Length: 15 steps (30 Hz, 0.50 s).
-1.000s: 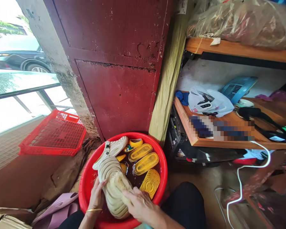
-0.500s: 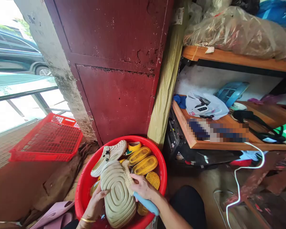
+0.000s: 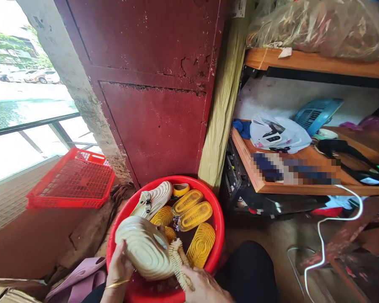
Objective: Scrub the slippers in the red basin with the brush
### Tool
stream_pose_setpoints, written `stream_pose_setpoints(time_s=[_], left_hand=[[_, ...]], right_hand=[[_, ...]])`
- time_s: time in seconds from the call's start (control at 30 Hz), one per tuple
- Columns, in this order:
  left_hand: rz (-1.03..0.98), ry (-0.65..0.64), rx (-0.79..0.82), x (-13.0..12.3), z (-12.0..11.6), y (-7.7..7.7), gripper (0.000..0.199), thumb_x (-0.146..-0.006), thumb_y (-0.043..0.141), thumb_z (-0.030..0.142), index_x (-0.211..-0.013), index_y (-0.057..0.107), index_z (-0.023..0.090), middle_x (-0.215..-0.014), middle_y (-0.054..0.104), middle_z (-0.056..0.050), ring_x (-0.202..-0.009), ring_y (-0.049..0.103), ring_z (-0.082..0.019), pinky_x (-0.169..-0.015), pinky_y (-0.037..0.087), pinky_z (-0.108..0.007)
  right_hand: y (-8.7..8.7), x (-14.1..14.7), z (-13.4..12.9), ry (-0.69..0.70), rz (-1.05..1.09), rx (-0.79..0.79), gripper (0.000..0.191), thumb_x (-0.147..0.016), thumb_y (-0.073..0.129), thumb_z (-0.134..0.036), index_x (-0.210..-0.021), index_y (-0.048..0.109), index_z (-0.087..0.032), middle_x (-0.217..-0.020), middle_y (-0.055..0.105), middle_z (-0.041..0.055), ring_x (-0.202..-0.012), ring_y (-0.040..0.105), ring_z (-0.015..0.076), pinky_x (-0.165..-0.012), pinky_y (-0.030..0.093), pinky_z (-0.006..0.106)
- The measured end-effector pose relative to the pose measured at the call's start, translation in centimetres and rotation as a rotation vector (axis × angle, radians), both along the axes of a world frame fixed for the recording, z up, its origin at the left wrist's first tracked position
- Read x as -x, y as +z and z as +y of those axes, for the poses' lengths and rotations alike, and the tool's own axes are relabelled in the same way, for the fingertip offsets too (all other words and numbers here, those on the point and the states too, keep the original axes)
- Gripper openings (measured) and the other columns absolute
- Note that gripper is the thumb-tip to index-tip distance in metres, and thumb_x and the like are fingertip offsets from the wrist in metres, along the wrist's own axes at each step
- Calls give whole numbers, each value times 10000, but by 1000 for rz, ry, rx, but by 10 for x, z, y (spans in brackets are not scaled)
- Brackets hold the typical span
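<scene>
basin (image 3: 219, 227): bright red
held shoe (image 3: 145, 248): cream, ridged wavy sole
brush (image 3: 180, 263): pale tan bristles
soles in basin (image 3: 196, 215): yellow, fine ribbed pattern
second shoe (image 3: 154, 198): cream with dark buckle
crate (image 3: 72, 179): red mesh grid
door (image 3: 154, 105): dark red, chipped paint
bracelet (image 3: 116, 285): gold
slippers (image 3: 78, 280): pale lilac

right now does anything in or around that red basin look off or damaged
Mostly the surroundings. The dark red door behind the red basin is blistered and peeling along its panel edges. The water in the basin looks dark brown. The left hand holds a cream shoe sole-up while the right hand holds a brush against it.
</scene>
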<state>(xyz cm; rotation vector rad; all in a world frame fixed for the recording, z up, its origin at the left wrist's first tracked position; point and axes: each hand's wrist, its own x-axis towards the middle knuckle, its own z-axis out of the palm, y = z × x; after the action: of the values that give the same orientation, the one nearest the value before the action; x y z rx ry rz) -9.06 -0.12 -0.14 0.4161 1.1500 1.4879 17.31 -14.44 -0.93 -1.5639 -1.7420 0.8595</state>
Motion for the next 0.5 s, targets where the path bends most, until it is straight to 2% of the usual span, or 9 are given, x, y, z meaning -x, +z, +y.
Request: stream_pose_setpoints(time_s=[0.1, 0.17, 0.27, 0.33, 0.4, 0.5], left_hand=[[-12, 96, -45, 3, 4, 2, 595, -711, 692, 659, -1156, 726, 265, -1123, 781, -28, -1349, 535, -357, -1115, 478, -471], [-33, 117, -62, 3, 5, 4, 584, -751, 657, 655, -1202, 714, 288, -1155, 778, -23, -1333, 553, -348, -1135, 455, -476], [-168, 152, -30, -1, 5, 6, 488, -807, 629, 577, -1179, 722, 275, -1128, 784, -29, -1325, 564, -325, -1178, 395, -482], [-269, 178, 11, -2, 3, 8, 402, -850, 601, 507, -1125, 734, 246, -1081, 788, -30, -1320, 569, -296, -1212, 337, -465], [-341, 182, 47, -2, 2, 9, 355, -884, 572, 470, -1081, 739, 226, -1040, 789, -35, -1303, 584, -280, -1226, 308, -460], [-402, 254, 50, 6, 3, 11, 326, -928, 518, 437, -1069, 734, 239, -1017, 788, -36, -1258, 621, -259, -1197, 360, -453]], right_hand=[[-8, -14, -4, -8, 28, -14, 499, -747, 653, -222, -1211, 728, -387, -1014, 783, 32, -922, 727, 277, -797, 529, 331], [-7, -9, 3, -66, 24, -73, 508, -784, 656, -234, -1272, 699, -368, -1065, 775, 52, -980, 719, 293, -848, 539, 352], [-1, 22, 21, -159, -71, -230, 498, -857, 630, -239, -1347, 644, -332, -1114, 756, 72, -1021, 713, 284, -897, 556, 358], [7, 49, 37, -163, -174, -379, 507, -878, 617, -218, -1377, 610, -309, -1139, 739, 79, -1026, 712, 268, -905, 569, 349], [17, 69, 51, -110, -290, -470, 565, -860, 614, -174, -1408, 572, -306, -1130, 728, 75, -965, 723, 252, -863, 590, 334], [24, 68, 63, -6, -481, -419, 687, -809, 603, -109, -1442, 534, -367, -1072, 721, 59, -757, 726, 223, -688, 602, 305]])
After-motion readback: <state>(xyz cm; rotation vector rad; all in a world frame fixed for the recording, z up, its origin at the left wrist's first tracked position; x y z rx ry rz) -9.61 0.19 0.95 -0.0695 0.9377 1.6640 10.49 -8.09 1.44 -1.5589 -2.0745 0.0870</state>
